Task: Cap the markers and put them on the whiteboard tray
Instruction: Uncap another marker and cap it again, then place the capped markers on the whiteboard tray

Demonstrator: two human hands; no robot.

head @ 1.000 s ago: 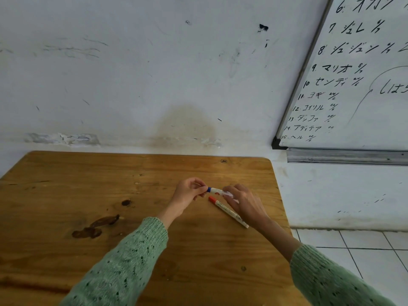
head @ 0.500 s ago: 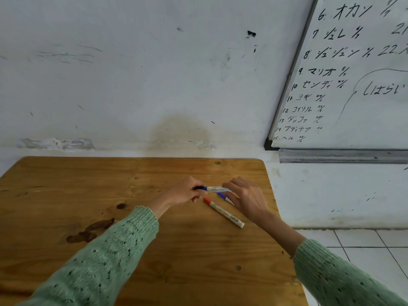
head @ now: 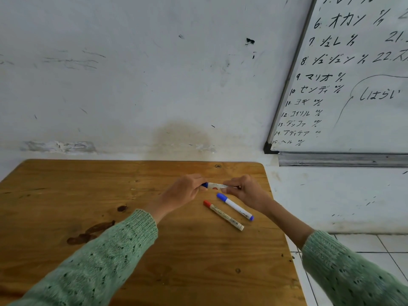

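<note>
Marker [head: 215, 185] held level above the table [head: 66, 195], left hand [head: 185, 191] and right hand [head: 247, 191] each gripping one end.

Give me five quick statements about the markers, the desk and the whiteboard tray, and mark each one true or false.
1. Both hands hold one marker between them. True: the left hand and right hand pinch the ends of the held marker.
2. Two markers lie on the wooden desk. True: the red-capped marker and the blue-capped marker.
3. The red-capped marker is uncapped. False: its red cap is on.
4. A marker already sits on the whiteboard tray. False: none shows on the tray.
5. The two lying markers are crossed. False: they lie side by side, roughly parallel.
</note>
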